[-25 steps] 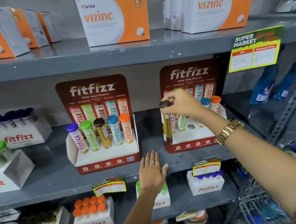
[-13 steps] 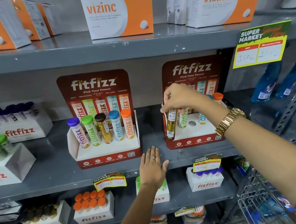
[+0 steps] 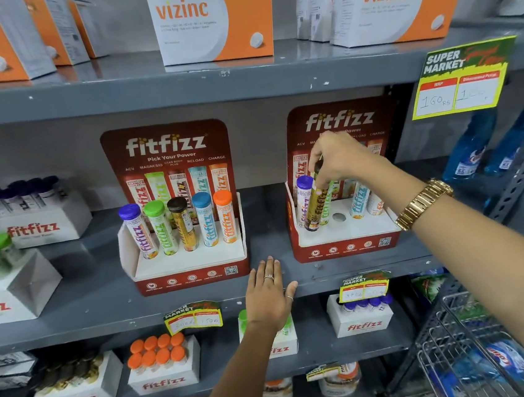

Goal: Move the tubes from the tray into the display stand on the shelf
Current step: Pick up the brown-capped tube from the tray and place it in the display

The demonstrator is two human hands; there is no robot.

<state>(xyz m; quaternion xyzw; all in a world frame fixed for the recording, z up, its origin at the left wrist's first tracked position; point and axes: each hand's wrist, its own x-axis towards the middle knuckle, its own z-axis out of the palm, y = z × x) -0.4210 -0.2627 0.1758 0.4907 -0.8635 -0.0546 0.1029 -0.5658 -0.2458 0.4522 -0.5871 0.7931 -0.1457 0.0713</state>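
One gold tube [image 3: 315,207] now lower than half-second ago, base near right display stand [image 3: 343,233] deck, empty hole [image 3: 339,217] at 3 o'clock; right hand [image 3: 336,161] pinches its cap, seemingly; left hand [image 3: 269,297] flat, unclenched on shelf [image 3: 103,299] edge; insertion pending

"fitfizz" on display stand [image 3: 339,119]

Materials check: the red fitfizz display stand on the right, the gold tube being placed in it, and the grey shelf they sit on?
Red fitfizz display stand: looks like printed cardboard, folded edges, matte white insert with a punched hole.
Gold tube, held by the right hand: probably plastic or thin metal with a glossy printed label.
Grey shelf: painted metal, chipped spots along the front edge.
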